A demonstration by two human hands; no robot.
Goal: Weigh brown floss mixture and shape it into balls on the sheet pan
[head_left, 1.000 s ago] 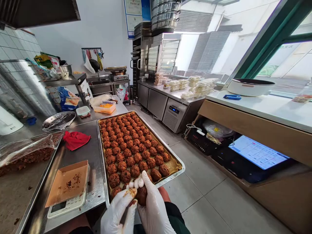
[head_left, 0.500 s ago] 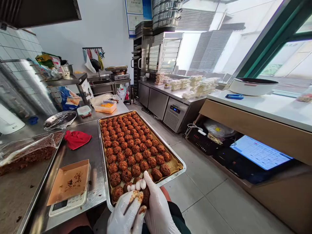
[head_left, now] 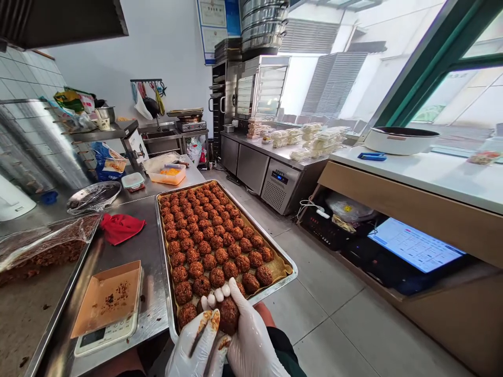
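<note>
Between my two white-gloved hands is a reddish-brown ball (head_left: 228,315) of coarse, crumbly mixture. My right hand (head_left: 251,332) is curled round it from the far and right sides, with several fingertips showing over its top. My left hand (head_left: 194,340) presses against its near left side, the fingertips smeared with brown residue. Just beyond my hands, a metal tray (head_left: 293,271) lined with golden mesh holds rows of similar balls (head_left: 216,277). The tray juts past the counter's right edge. The ball's underside and some of my fingers are hidden.
To the left, a brown paper tray (head_left: 92,309) with crumbs rests on a white scale (head_left: 126,330). A red cloth (head_left: 121,228) and a film-covered metal pan (head_left: 84,262) of brown mixture lie farther left. A plastic box (head_left: 165,175) stands behind.
The ball now shows more fully between my hands, as my left hand has shifted slightly left and away from it. The whole view has shifted a little.
</note>
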